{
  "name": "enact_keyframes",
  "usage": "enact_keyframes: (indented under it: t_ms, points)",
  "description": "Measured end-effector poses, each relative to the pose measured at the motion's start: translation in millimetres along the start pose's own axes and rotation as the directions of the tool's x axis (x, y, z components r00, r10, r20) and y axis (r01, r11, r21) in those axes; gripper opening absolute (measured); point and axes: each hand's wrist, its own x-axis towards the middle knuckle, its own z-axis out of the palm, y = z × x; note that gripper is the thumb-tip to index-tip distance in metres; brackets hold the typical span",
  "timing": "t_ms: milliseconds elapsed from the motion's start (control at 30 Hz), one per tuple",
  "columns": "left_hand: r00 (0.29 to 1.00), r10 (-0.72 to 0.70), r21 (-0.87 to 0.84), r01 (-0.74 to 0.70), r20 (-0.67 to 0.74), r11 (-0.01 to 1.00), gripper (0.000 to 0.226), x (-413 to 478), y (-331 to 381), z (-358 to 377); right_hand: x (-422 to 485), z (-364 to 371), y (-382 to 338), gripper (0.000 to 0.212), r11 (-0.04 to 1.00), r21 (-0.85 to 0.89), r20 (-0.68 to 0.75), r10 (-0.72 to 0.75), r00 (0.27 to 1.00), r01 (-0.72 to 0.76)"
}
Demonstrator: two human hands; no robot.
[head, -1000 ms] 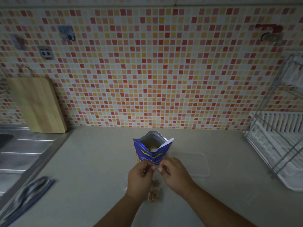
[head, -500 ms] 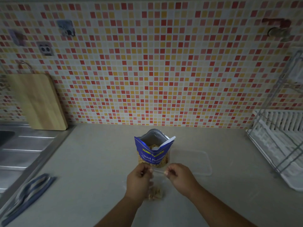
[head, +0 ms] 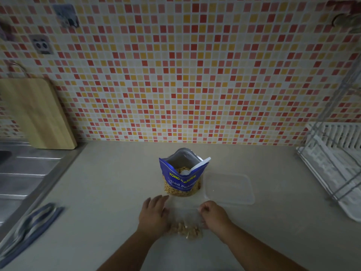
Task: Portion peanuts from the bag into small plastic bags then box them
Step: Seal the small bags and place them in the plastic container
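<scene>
Small plastic bag (head: 185,215) lies flat on table (head: 117,182), peanuts (head: 186,230) clustered at its 6 o'clock end; left hand (head: 153,212) rests straight-fingered on its 9 o'clock edge, right hand (head: 214,214) grips its 3 o'clock edge; open blue peanut bag (head: 182,178) stands at 12 o'clock, clear container (head: 228,187) beside it at 3 o'clock.

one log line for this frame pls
left hand: flat at left edge of small plastic bag | right hand: pinches its right corner | peanut bag: upright, open | clear box: right of it
</scene>
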Motion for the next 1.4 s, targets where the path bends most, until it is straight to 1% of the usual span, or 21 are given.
enact_keyframes:
  t_ms: [33, 100, 167, 233, 333, 400, 533, 567, 667, 700, 767, 867, 900, 967, 1033, 1067, 1100, 1133, 1200, 1300, 1400]
  points:
    - [1.0, 0.004, -0.012, -0.004, -0.004, 1.0, 0.032, -2, -5, 0, 5, 4, 6, 0.012, 1.0, 0.011, 0.007, -0.002, 1.0, 0.002]
    - [0.998, -0.009, -0.079, 0.014, 0.061, 0.997, 0.038, -7, -11, 6, 2, 8, 4, 0.008, 0.999, 0.033, 0.017, -0.009, 1.0, 0.008]
    - [0.98, -0.029, -0.107, 0.05, 0.198, 0.993, 0.045, -11, -14, 12, -5, 11, -4, 0.026, 0.999, 0.049, 0.064, -0.023, 0.998, 0.02]
    - [0.955, -0.07, -0.069, 0.094, 0.287, 0.993, 0.062, -15, -12, 13, -9, 16, -9, 0.042, 0.999, 0.031, 0.102, -0.03, 0.994, 0.027]
    - [0.904, -0.139, -0.024, 0.162, 0.403, 0.986, 0.091, -20, -2, 5, -17, 23, -12, 0.051, 0.997, -0.043, 0.12, -0.059, 0.991, 0.064]
    - [0.902, -0.129, -0.049, 0.163, 0.412, 0.985, 0.095, -26, 5, 1, -22, 29, -11, 0.048, 0.988, -0.115, 0.11, -0.09, 0.99, 0.103]
    - [0.925, -0.128, -0.14, 0.188, 0.358, 0.972, 0.089, -41, 6, 3, -31, 38, -5, 0.04, 0.978, -0.169, 0.061, -0.116, 0.991, 0.125]
    - [0.925, -0.125, -0.155, 0.191, 0.358, 0.969, 0.094, -42, 7, 2, -33, 40, -4, 0.039, 0.975, -0.183, 0.046, -0.118, 0.992, 0.125]
    - [0.899, -0.136, -0.138, 0.21, 0.416, 0.968, 0.128, -39, 8, -4, -35, 43, -3, 0.033, 0.967, -0.222, 0.006, -0.124, 0.992, 0.122]
    - [0.894, -0.147, -0.129, 0.22, 0.424, 0.967, 0.129, -37, 8, -7, -35, 43, -3, 0.029, 0.964, -0.232, -0.01, -0.133, 0.991, 0.127]
    - [0.907, -0.154, -0.136, 0.223, 0.392, 0.965, 0.114, -35, 9, -10, -33, 39, -2, 0.023, 0.958, -0.247, -0.044, -0.16, 0.986, 0.145]
    - [0.97, -0.031, -0.101, 0.057, 0.239, 0.993, 0.075, -30, 9, -11, -25, 30, -1, 0.034, 0.951, -0.232, -0.071, -0.225, 0.972, 0.203]
    - [0.982, 0.03, -0.118, -0.007, 0.187, 0.993, 0.068, -26, 13, -10, -23, 23, -3, 0.036, 0.939, -0.24, -0.093, -0.275, 0.957, 0.247]
    - [0.981, 0.175, -0.157, -0.161, 0.081, 0.974, 0.066, -11, 35, -16, -15, 5, -7, 0.035, 0.874, -0.305, -0.171, -0.442, 0.881, 0.379]
    - [0.954, 0.299, -0.141, -0.296, 0.001, 0.945, 0.071, 6, 64, -20, -2, -21, -5, 0.038, 0.781, -0.414, -0.27, -0.596, 0.756, 0.468]
    - [0.944, 0.331, -0.127, -0.327, 0.01, 0.936, 0.075, 14, 79, -20, 4, -38, -6, 0.042, 0.733, -0.482, -0.284, -0.649, 0.705, 0.48]
    - [0.943, 0.329, -0.111, -0.323, 0.041, 0.94, 0.079, 23, 92, -20, 10, -56, -7, 0.048, 0.698, -0.538, -0.277, -0.676, 0.682, 0.473]
    - [0.95, 0.287, -0.099, -0.276, 0.119, 0.956, 0.083, 30, 103, -18, 15, -73, -9, 0.055, 0.677, -0.575, -0.257, -0.683, 0.684, 0.46]
    - [0.962, 0.159, -0.058, -0.15, 0.223, 0.987, 0.088, 42, 120, -12, 23, -105, -13, 0.073, 0.651, -0.635, -0.186, -0.651, 0.736, 0.416]
    - [0.96, 0.068, -0.01, -0.068, 0.272, 0.998, 0.095, 58, 134, 7, 34, -133, -19, 0.102, 0.591, -0.725, 0.071, -0.449, 0.891, 0.355]
    - [0.919, -0.015, 0.028, 0.004, 0.393, 1.0, 0.1, 74, 140, 21, 47, -138, -21, 0.119, 0.444, -0.826, 0.231, -0.298, 0.926, 0.348]
